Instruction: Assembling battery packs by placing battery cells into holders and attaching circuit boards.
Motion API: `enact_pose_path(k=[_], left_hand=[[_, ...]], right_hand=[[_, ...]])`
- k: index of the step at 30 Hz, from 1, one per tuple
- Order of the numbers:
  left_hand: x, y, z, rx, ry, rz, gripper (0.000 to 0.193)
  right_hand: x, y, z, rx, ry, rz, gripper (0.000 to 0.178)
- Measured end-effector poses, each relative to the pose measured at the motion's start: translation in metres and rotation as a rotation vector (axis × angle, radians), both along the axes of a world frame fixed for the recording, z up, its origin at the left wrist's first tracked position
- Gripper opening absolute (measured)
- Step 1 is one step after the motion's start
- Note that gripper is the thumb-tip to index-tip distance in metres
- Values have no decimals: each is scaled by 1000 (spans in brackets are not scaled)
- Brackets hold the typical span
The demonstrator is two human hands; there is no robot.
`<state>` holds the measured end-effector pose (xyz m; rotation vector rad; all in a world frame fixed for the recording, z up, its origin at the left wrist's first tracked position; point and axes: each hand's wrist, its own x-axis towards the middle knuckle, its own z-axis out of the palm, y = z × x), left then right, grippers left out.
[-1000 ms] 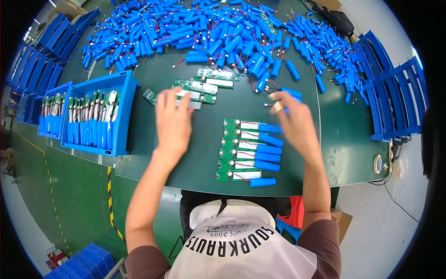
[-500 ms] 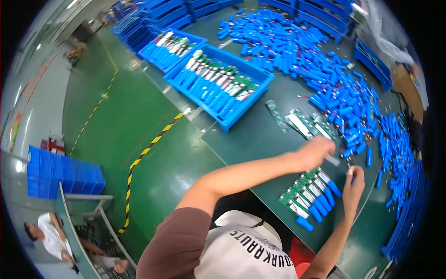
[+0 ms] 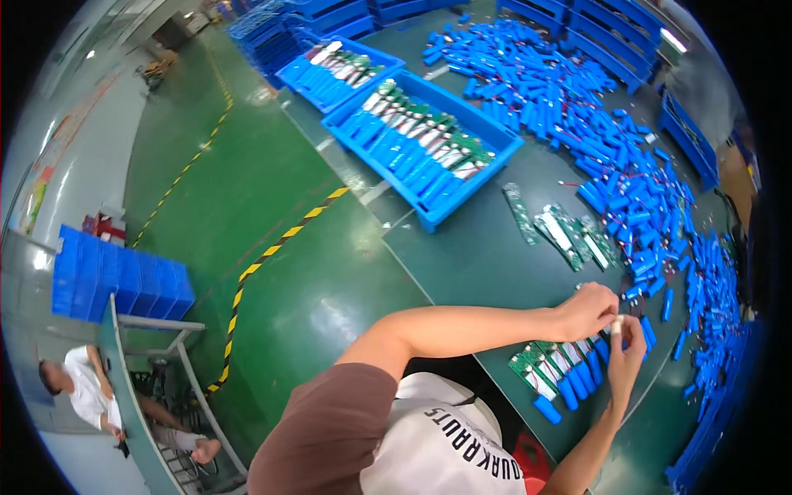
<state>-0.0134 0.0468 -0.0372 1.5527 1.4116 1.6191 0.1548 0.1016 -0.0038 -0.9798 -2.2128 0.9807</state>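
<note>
My left hand (image 3: 590,312) and my right hand (image 3: 627,353) meet above the dark green table, their fingertips pinched close together. A small whitish piece shows at the right fingertips; whether it is a finger cover or a held part I cannot tell. What either hand grips is hidden. Just beyond the right fingers a blue battery cell (image 3: 649,333) is partly visible. Under the hands lies a row of green circuit boards (image 3: 528,363) with white strips, blue cells (image 3: 569,393) at their near ends. Farther off are loose boards (image 3: 568,239) and a single narrow board (image 3: 520,213).
A large heap of blue cells with wires (image 3: 610,165) spreads over the table's far and right side. Blue bins (image 3: 433,216) with finished-looking board-and-cell rows stand at the left edge. Blue crates (image 3: 124,276) and a seated person (image 3: 91,392) are across the green floor.
My left hand has moved right and down to meet the right hand. The view has shifted, so the table appears slightly farther right.
</note>
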Motion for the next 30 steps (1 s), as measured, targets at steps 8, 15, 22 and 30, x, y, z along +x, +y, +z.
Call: enact_pose_path(k=[8, 15, 22, 30], left_hand=[[-75, -35, 49, -173, 43, 236, 17], [-66, -51, 24, -112, 566, 86, 23], [-54, -57, 7, -67, 692, 105, 32], [-55, -56, 7, -62, 768, 71, 41]], right_hand=[[-36, 2, 8, 85, -101, 7, 12], [-59, 8, 16, 116, -171, 105, 10], [-63, 5, 5, 78, -195, 141, 10], [-62, 3, 8, 55, -172, 162, 9]])
